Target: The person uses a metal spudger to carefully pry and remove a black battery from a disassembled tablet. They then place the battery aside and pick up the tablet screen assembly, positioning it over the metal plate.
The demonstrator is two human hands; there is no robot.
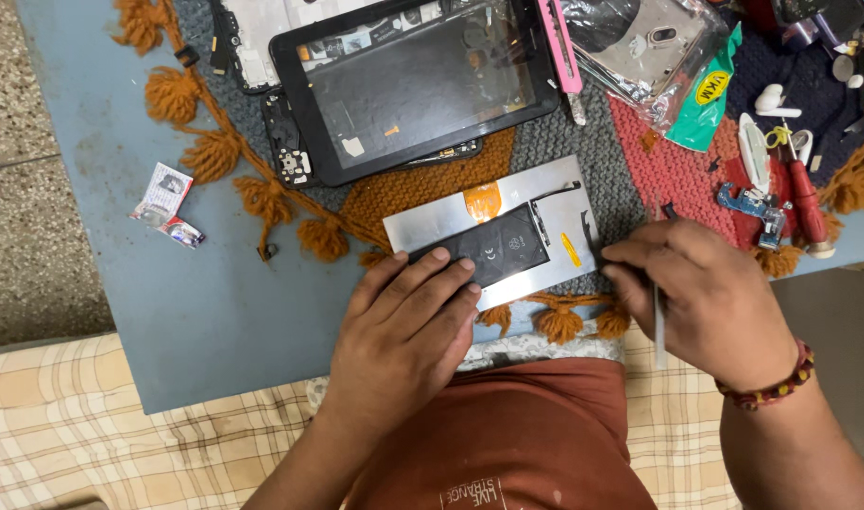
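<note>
Left hand (408,326) lies flat with fingers stretched out, pressing down on the near end of a black battery (493,247) that sits on a silver metal back panel (536,203), so nothing is grasped there, just held down. Right hand (706,293) is curled around a thin pale tool (658,326); its shaft pokes out below the fingers, but the working tip is hidden under the knuckles at the panel's right edge, so where it touches I cannot tell. The panel rests on a knitted mat (640,170) of grey, orange and red with tassels, spread over the blue counter (214,312). Just beyond it lies a black tablet frame (413,85) with a glossy screen, its top corner cut off by the picture's edge. A pink-handled cutter (561,47) lies beside it, partly out of view. Far right, a red-handled screwdriver (810,203), a small blue part (748,203) and white bits are crowded together and hard to sort out. A crumpled wrapper (167,203) sits alone on the left.
</note>
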